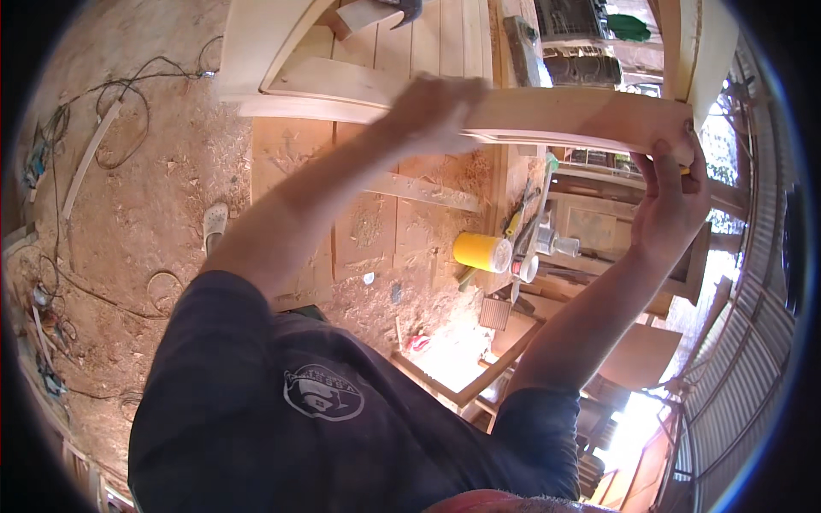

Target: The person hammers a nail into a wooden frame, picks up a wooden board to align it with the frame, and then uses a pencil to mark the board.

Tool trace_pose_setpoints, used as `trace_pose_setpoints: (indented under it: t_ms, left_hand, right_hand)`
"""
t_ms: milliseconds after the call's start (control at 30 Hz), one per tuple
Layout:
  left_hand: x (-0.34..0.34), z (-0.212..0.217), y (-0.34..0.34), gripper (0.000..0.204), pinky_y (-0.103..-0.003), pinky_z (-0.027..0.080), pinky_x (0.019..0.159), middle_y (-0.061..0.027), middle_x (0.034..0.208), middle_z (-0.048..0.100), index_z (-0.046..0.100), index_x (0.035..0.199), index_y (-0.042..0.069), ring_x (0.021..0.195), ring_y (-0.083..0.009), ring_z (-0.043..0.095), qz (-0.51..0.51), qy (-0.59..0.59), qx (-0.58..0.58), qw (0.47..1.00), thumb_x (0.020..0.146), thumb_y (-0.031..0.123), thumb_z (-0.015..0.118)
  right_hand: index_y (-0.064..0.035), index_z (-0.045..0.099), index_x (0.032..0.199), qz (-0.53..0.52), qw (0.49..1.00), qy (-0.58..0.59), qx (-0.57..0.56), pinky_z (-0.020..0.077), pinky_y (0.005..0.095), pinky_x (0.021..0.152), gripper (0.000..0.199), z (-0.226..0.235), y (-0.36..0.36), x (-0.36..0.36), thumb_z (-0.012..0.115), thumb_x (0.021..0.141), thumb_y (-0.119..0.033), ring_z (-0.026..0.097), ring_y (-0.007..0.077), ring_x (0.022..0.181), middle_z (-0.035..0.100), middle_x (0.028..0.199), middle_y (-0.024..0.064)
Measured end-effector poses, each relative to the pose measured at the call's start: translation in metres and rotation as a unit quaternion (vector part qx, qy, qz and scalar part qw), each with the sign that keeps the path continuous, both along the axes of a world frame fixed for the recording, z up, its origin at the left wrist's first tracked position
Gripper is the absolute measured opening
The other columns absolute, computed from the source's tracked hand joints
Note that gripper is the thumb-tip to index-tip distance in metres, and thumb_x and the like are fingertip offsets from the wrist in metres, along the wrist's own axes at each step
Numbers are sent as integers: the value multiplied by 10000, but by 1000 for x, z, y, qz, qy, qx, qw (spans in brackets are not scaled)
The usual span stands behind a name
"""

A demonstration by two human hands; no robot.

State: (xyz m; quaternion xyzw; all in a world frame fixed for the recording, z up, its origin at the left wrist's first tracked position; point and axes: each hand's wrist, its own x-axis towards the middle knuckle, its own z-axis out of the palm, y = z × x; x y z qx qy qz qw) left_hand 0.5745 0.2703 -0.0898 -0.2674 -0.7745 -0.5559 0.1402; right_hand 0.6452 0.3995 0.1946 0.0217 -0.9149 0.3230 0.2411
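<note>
A pale wooden rail [573,113] forms the near side of a panelled wooden piece [428,38], likely a door. My right hand [671,192] grips the rail's right end, thumb on its near face and fingers wrapped round the end. Farther left, my left hand [436,111] is over the rail, smeared by motion. Its fingers do not show clearly, and whether it holds anything is hidden. On the panels near the top edge lies a dark curved metal head [407,10], like a claw hammer's, beside a small wood block [363,17].
Below the rail, a yellow container [481,251] stands by a white cup [525,268] and tools. Wood shavings cover the floor [162,188], where cables [128,94] run on the left. A wooden frame [466,395] stands low at centre right. A sandal [215,221] shows beside my left arm.
</note>
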Motion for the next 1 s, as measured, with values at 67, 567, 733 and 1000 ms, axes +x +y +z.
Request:
trace_pose_setpoints:
  t_ms: [67,567,733,1000]
  left_hand:
    - [-3,-27,-27,669,-432,497,993,-126,1054,755,638,1281,101,958,-317,729,-5,-56,-146,988,734,411,866]
    - [-7,-41,-24,624,-418,460,1027,-86,935,778,731,1206,111,968,-308,705,16,-26,-171,985,675,394,900]
    - [-7,-42,-18,679,-423,456,1036,-82,961,785,727,1240,116,998,-306,697,32,-20,-175,984,665,431,904]
    - [-6,-36,-21,691,-414,464,1031,-93,979,782,732,1242,110,1048,-303,670,21,-43,-187,981,661,437,913]
  right_hand:
    - [95,539,1405,49,998,9,-33,649,368,902,487,-7,4,-2,688,946,28,687,244,1090,649,1241,175]
    - [134,560,1378,103,992,32,-67,659,318,820,503,-12,19,-8,703,902,58,722,212,987,699,1156,178]
    - [128,559,1387,110,989,89,-37,593,286,780,598,-19,6,-5,767,858,-59,706,162,891,724,1089,136]
    - [156,555,1377,130,987,96,-25,577,292,821,641,-14,13,-6,776,831,-96,707,168,913,728,1108,139]
